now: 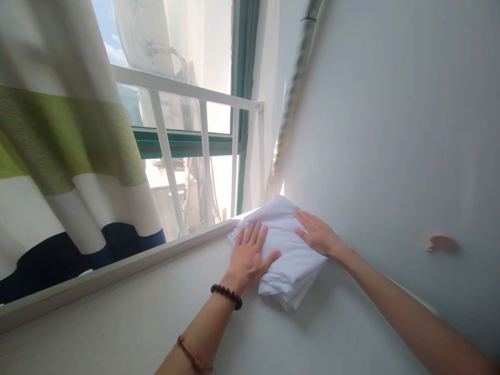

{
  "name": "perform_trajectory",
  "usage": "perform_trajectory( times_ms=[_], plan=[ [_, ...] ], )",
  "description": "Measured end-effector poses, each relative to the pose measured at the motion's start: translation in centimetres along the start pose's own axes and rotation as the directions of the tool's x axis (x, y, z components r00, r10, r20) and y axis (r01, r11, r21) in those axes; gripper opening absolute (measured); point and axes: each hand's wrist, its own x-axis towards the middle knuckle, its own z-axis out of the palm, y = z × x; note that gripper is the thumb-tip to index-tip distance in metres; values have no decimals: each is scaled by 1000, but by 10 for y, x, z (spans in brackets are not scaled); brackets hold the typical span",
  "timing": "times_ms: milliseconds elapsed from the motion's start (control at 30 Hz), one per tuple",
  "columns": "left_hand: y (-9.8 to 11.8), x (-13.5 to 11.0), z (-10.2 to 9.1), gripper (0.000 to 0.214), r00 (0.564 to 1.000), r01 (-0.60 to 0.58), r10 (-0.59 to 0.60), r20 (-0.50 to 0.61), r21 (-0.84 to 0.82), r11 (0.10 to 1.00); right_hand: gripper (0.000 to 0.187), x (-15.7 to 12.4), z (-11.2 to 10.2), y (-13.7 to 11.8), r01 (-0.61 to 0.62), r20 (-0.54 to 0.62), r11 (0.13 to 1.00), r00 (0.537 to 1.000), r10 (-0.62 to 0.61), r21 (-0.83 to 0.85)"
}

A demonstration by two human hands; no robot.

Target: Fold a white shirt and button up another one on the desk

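A folded white cloth point(287, 247) lies as a thick, layered bundle on a pale surface point(164, 312) in the corner by the window and the wall. On the cloth's left side my left hand point(250, 252) rests flat, its fingers spread and thumb pointing right. My right hand point(318, 234) lies along the cloth's right edge with its fingers stretched out and thumb apart. Neither hand grips the cloth; both touch it from above. A dark beaded bracelet point(226, 296) and a brown cord point(191, 357) circle my left wrist and forearm.
A striped curtain point(70, 135) hangs at the left. White railing bars point(164, 140) stand before a green-framed window point(187, 141). A low ledge point(117, 260) edges the surface. A wrapped pipe point(291, 104) runs down the corner, and a small pink hook point(443, 243) is on the right wall.
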Motion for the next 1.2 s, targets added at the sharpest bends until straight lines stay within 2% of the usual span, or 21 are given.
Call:
perform_trajectory(
  times_ms=[100,200,267,333,400,500,567,633,733,867,1000,1033,1133,1200],
  plan=[
    [8,-2,-11,81,999,8,-7,52,-21,1000,59,-6,3,3,10,7,1000,1000,-10,-16],
    [31,-6,-26,104,998,60,-59,21,-46,997,57,8,-15,-1,34,27,999,999,-33,-34],
    [44,-13,-27,120,996,92,-92,3,-83,992,58,24,-27,-3,55,17,997,998,-54,-50],
    [51,-21,-21,130,992,123,-120,30,-118,985,58,40,-30,-5,81,11,995,997,-81,-64],
    [51,-29,-11,135,985,164,-156,69,-120,979,58,50,-21,-6,108,34,992,994,-106,-70],
    [50,-34,1,136,973,210,-199,120,-84,974,58,54,5,-6,131,76,988,989,-125,-78],
    [50,-35,3,137,961,238,-229,153,-48,970,59,53,20,-7,131,80,987,989,-124,-91],
    [51,-36,2,137,951,257,-251,180,-10,966,60,52,27,-8,129,79,986,989,-121,-107],
    [48,-41,0,134,962,228,-229,147,21,973,60,50,19,-13,126,76,983,990,-117,-131],
    [33,-52,5,128,987,156,-155,-32,62,986,64,39,-2,-14,120,61,981,992,-112,-152],
    [21,-54,5,124,991,83,-73,-110,96,992,66,26,-8,-9,135,91,979,988,-122,-154],
    [20,-52,2,117,990,71,-57,-129,105,992,65,25,-6,-8,138,94,978,988,-124,-156],
    [22,-37,-16,75,976,82,-51,-213,143,986,62,28,0,-10,147,92,974,987,-133,-171],
    [23,-23,-26,58,970,87,-44,-238,175,981,60,31,5,-13,150,81,972,987,-137,-183]
  ],
)
